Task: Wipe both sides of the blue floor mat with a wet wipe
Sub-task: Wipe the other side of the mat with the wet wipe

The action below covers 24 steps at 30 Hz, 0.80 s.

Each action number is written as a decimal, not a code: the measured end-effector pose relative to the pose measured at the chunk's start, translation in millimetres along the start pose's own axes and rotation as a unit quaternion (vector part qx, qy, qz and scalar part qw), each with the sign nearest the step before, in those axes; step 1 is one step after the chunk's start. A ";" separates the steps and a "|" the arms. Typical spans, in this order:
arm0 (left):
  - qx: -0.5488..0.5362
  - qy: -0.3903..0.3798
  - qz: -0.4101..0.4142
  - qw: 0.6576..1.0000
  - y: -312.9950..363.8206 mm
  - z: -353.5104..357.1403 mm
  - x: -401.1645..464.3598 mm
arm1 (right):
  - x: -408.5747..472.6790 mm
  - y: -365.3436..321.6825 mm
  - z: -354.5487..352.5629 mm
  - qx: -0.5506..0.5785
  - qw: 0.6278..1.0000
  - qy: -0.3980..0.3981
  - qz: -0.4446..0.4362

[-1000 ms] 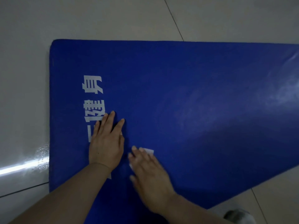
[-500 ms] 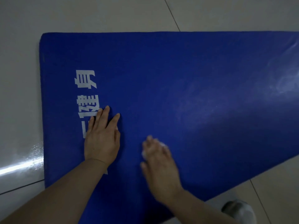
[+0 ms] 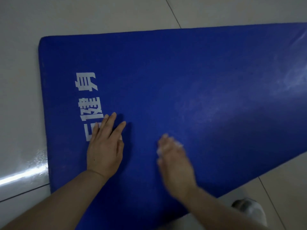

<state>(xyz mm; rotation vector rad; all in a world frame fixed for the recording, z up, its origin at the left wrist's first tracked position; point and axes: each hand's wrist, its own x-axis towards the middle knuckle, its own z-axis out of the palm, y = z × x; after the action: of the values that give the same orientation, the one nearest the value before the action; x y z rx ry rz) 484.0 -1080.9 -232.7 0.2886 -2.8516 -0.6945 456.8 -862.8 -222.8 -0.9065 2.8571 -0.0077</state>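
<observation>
Flat blue foam floor mat (image 3: pixel 166 83) lies on the pale tiled floor (image 3: pixel 99 14). Left hand (image 3: pixel 106 146) braces beside its white lettering (image 3: pixel 88 105), fingers straight, together. Right hand (image 3: pixel 174 161), blurred, has slid the white wet wipe (image 3: pixel 178 144) away from the lettering, fingers pressing it; top side mid-wipe, underside pending.

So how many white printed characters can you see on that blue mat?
3. One sits nearest the far edge of the blue mat, one below it, and a third is partly covered by the left hand; more may be hidden under it.

Blue mat (image 3: pixel 166 80), white lettering (image 3: pixel 88 97); white wipe (image 3: pixel 178 144); pale grey floor (image 3: pixel 83 14).
</observation>
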 end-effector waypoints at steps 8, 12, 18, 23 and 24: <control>0.096 -0.096 0.072 0.988 12.3 7.0 -33.1 | -27.9 -40.1 1.7 0.052 0.994 0.019 0.090; 0.105 -0.106 0.065 0.987 12.7 5.2 -33.0 | -37.6 -30.2 4.5 0.044 0.999 -0.023 -0.007; 0.102 -0.112 0.061 0.987 13.6 5.8 -31.8 | -27.0 39.1 2.1 0.087 0.948 0.025 0.305; 0.110 -0.128 0.060 0.984 13.8 4.5 -31.0 | -89.6 -79.7 6.4 0.081 0.994 -0.071 0.001; 0.111 -0.126 0.061 0.984 13.4 4.3 -30.9 | -94.3 -80.1 4.3 0.097 0.991 -0.082 -0.041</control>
<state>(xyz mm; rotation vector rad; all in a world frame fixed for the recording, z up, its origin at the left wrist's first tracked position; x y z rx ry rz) 510.8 -1060.1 -234.5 0.0584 -3.1608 -0.4169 579.5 -874.1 -210.4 -0.9359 2.6120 -0.2073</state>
